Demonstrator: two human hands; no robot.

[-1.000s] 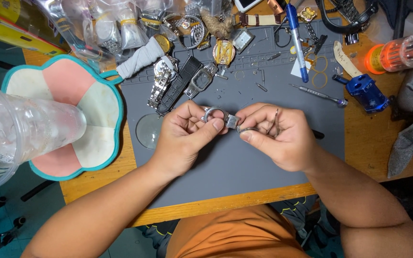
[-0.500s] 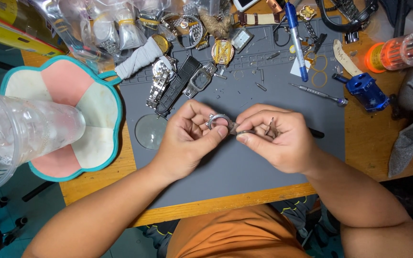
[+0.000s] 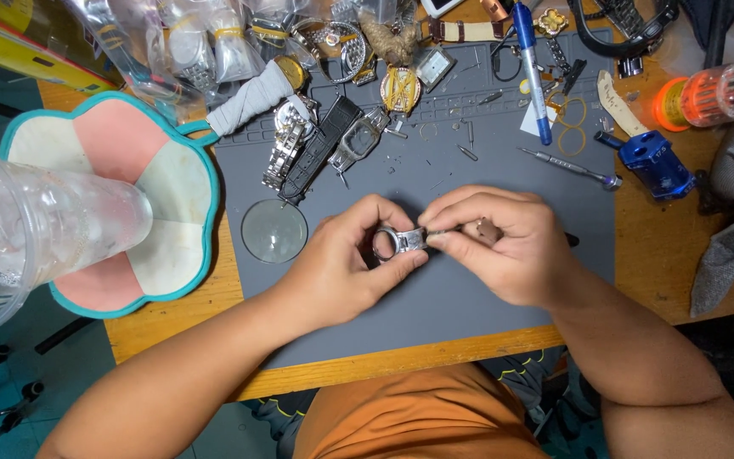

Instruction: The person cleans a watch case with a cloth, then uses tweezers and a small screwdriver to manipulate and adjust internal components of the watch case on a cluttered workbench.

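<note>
One cup [image 3: 44,229], one lens [image 3: 274,230], perhaps three watches [image 3: 324,144]

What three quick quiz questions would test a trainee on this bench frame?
1. True or false: both hands grip the small metal watch case.
2. What round clear thing lies just beyond the left hand? A) glass lens B) coin C) bottle cap
3. The blue pen lies on which far side of the grey mat, the person's left or right?

Key: 1 true. 2 A, the glass lens. 3 right, beyond the right hand.

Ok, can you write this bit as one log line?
left hand: pinches small silver watch case | right hand: works at its side | over: grey mat | near: round lens
</note>
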